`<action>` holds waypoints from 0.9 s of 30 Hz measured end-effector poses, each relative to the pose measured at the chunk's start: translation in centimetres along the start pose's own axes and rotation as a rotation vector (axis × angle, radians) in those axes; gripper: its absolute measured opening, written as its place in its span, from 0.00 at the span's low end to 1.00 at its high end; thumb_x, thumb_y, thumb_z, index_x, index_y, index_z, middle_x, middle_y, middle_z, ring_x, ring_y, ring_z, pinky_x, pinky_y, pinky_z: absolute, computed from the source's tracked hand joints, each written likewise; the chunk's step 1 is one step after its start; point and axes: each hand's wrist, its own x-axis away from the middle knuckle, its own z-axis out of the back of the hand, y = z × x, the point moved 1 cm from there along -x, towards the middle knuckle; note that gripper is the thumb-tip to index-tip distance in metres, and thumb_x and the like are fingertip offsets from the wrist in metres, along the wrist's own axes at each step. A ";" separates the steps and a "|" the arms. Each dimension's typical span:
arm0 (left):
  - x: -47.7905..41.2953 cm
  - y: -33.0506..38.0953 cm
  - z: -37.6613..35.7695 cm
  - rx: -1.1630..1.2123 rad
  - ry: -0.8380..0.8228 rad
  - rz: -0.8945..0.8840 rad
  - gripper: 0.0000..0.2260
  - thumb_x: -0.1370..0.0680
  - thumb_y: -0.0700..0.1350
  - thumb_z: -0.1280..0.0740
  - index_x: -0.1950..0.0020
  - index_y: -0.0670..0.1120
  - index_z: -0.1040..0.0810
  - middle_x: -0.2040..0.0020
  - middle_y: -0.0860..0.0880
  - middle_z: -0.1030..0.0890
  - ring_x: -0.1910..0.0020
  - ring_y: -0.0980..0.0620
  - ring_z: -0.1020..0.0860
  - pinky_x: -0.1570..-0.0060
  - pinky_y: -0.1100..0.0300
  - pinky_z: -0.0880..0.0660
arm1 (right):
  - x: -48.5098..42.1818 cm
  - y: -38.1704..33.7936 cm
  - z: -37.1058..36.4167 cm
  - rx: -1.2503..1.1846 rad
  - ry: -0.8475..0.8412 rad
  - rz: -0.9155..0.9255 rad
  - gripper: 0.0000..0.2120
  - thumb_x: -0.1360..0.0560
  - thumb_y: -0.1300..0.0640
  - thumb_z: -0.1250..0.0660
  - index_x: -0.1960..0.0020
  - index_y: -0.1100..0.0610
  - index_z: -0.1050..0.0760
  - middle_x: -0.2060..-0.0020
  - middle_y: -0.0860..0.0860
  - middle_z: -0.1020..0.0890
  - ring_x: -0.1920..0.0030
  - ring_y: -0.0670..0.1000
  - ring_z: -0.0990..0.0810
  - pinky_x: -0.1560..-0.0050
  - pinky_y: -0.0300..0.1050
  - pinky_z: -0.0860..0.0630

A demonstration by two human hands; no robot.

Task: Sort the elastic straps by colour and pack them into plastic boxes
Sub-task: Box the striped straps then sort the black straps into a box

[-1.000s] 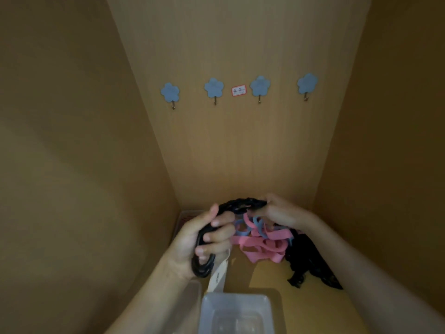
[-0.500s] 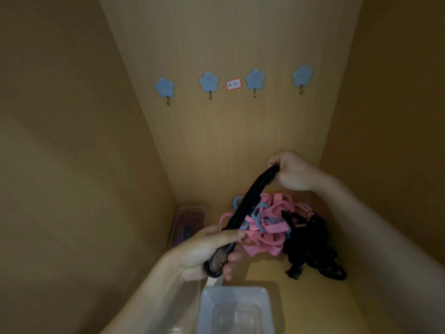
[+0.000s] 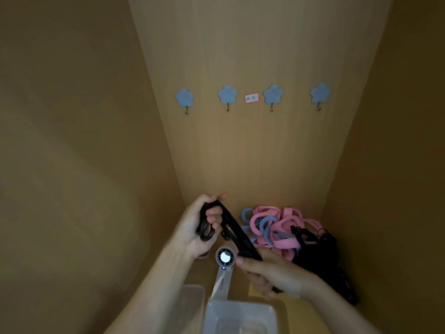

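Nearest the camera, a clear plastic box (image 3: 240, 317) sits on the compartment floor (image 3: 301, 307). Just beyond it, the right grip (image 3: 272, 273) is curled round the lower end of a black strap (image 3: 237, 232). The strap slants up to the left grip (image 3: 202, 227), which clasps its upper end. To the right lies a tangle of pink and blue straps (image 3: 286, 243), touching a heap of black straps (image 3: 325, 256). Four blue flower hooks (image 3: 227, 94) line the back wall.

I see my left hand (image 3: 201, 225) and right hand (image 3: 272, 271) gripping a black strap (image 3: 237, 233) stretched between them, left of the pink pile (image 3: 281, 227).
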 end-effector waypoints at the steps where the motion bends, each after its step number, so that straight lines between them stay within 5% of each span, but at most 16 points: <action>1: -0.1 0.1 0.1 -0.040 0.036 0.018 0.14 0.29 0.44 0.36 0.46 0.41 0.24 0.77 0.53 0.34 0.83 0.59 0.34 0.84 0.68 0.34 | 0.2 -0.1 0.3 -0.006 0.038 0.007 0.14 0.19 0.47 0.35 0.56 0.56 0.31 0.74 0.48 0.38 0.76 0.48 0.41 0.76 0.41 0.41; 4: 0.3 0.4 0.7 -0.247 0.084 0.132 0.17 0.29 0.44 0.37 0.45 0.37 0.23 0.76 0.50 0.33 0.84 0.56 0.34 0.85 0.68 0.35 | 1.1 -0.6 3.1 -0.025 0.163 0.057 0.07 0.20 0.47 0.35 0.51 0.50 0.24 0.73 0.48 0.37 0.75 0.47 0.41 0.77 0.40 0.40; 6: 0.5 0.2 0.9 -0.413 0.084 0.188 0.15 0.26 0.42 0.37 0.42 0.36 0.26 0.74 0.48 0.31 0.84 0.55 0.34 0.86 0.67 0.36 | 1.7 -1.0 5.0 -0.037 0.185 0.090 0.08 0.21 0.49 0.34 0.58 0.44 0.20 0.73 0.49 0.39 0.76 0.46 0.42 0.78 0.39 0.41; 8: 0.5 -0.3 0.9 -0.535 0.041 0.158 0.10 0.24 0.40 0.34 0.47 0.36 0.26 0.69 0.44 0.28 0.83 0.56 0.34 0.86 0.67 0.37 | 2.3 -1.3 6.5 -0.058 0.206 0.078 0.11 0.23 0.47 0.33 0.63 0.46 0.20 0.72 0.49 0.41 0.75 0.46 0.44 0.78 0.38 0.43; 11: 0.5 -1.0 0.3 -0.676 -0.016 0.074 0.11 0.28 0.38 0.30 0.49 0.35 0.25 0.68 0.45 0.29 0.82 0.56 0.35 0.85 0.66 0.38 | 3.0 -1.6 8.0 -0.055 0.239 0.078 0.13 0.25 0.45 0.31 0.58 0.54 0.27 0.72 0.49 0.40 0.74 0.46 0.44 0.76 0.39 0.46; 15: 0.3 -1.4 -0.4 -0.711 0.087 -0.034 0.05 0.21 0.36 0.40 0.52 0.35 0.26 0.74 0.45 0.34 0.80 0.48 0.34 0.81 0.63 0.36 | 3.2 -1.7 7.7 0.069 0.218 0.107 0.14 0.23 0.45 0.33 0.65 0.48 0.27 0.72 0.50 0.39 0.74 0.48 0.43 0.76 0.40 0.45; 18: 0.0 -1.9 -0.2 -0.616 0.165 -0.064 0.10 0.20 0.39 0.43 0.60 0.39 0.29 0.75 0.46 0.35 0.80 0.51 0.37 0.81 0.63 0.38 | 3.4 -2.1 6.6 0.129 0.205 0.121 0.18 0.19 0.47 0.36 0.68 0.44 0.23 0.73 0.50 0.38 0.76 0.48 0.41 0.77 0.40 0.41; 22: -1.4 -2.8 -0.1 -0.354 0.265 -0.261 0.15 0.20 0.39 0.46 0.54 0.34 0.21 0.75 0.46 0.31 0.81 0.53 0.35 0.82 0.65 0.38 | 3.6 -2.2 4.4 0.169 0.149 0.109 0.17 0.19 0.44 0.37 0.62 0.53 0.27 0.75 0.50 0.35 0.78 0.48 0.38 0.76 0.43 0.38; 27: -2.6 -3.1 0.4 -0.194 0.434 -0.280 0.13 0.22 0.41 0.43 0.60 0.38 0.23 0.71 0.47 0.27 0.81 0.54 0.35 0.83 0.66 0.38 | 2.4 -1.3 -0.2 0.210 0.274 0.079 0.17 0.17 0.47 0.40 0.61 0.54 0.29 0.77 0.44 0.32 0.79 0.43 0.36 0.77 0.37 0.38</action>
